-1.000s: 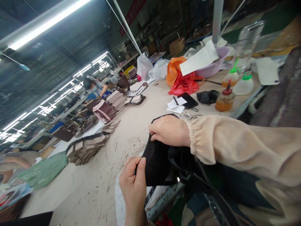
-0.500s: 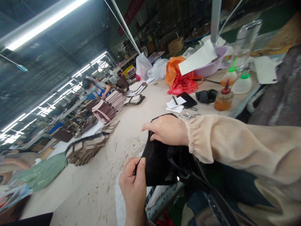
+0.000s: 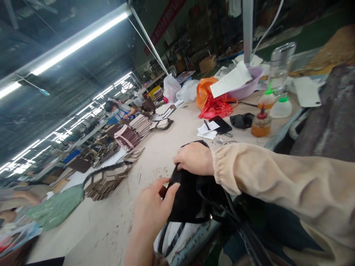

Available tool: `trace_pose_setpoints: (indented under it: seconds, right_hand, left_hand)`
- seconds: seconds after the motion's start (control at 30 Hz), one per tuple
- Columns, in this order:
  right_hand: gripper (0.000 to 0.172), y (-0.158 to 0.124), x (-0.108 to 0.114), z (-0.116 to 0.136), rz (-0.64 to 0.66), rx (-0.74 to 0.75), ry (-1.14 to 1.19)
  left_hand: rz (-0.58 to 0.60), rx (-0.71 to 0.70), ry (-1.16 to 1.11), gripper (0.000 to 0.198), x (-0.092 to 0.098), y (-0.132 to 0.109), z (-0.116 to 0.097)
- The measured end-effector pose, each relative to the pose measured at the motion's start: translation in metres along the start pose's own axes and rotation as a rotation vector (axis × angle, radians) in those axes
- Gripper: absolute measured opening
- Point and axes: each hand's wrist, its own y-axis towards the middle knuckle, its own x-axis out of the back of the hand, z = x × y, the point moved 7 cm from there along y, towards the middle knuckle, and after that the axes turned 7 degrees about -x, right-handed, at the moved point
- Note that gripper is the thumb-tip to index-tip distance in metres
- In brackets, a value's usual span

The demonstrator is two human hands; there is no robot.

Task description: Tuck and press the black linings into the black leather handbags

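Observation:
A black bag (image 3: 185,199) with long dark straps (image 3: 246,236) lies at the table's near edge, its straps hanging off toward me. My right hand (image 3: 195,159) is closed over its upper edge, thumb and fingers gripping the material. At the bag's left edge is my left hand (image 3: 154,205), its thumb and forefinger parted, the thumb tip against the black face. A small shiny metal bit (image 3: 211,217) shows low on the bag. Whatever the bag's far side holds is hidden.
Beyond the bag are scissors (image 3: 226,142), a phone (image 3: 221,125) with papers, and glue bottles (image 3: 261,123). A red plastic bag (image 3: 215,108) and purple basin (image 3: 244,88) stand farther back. Stacked panels (image 3: 108,181) and a green bag (image 3: 59,210) lie left. A co-worker (image 3: 119,111) bends over the table.
My left thumb and forefinger have come apart from their pinch on the bag's edge. My right fingers have curled in closer over its upper edge. The whole view has shifted slightly.

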Motion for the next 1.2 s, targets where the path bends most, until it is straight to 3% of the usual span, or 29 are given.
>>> trace_pose_setpoints:
  seconds: [0.17, 0.37, 0.6, 1.2]
  right_hand:
    - [0.022, 0.001, -0.003, -0.004, -0.025, -0.021, 0.04]
    - [0.046, -0.001, -0.002, -0.019, -0.087, -0.079, 0.051]
    - [0.031, 0.005, 0.0, -0.023, -0.084, -0.083, 0.035]
    - [0.026, 0.016, 0.001, -0.032, -0.085, -0.16, 0.043]
  left_hand:
    - [0.012, -0.06, 0.071, 0.037, -0.009, 0.026, -0.004]
    - [-0.02, -0.028, 0.065, 0.035, -0.013, 0.023, 0.006]
    - [-0.009, -0.042, 0.028, 0.034, -0.015, 0.025, 0.005]
    - [0.017, -0.038, 0.003, 0.034, -0.015, 0.026, 0.004]
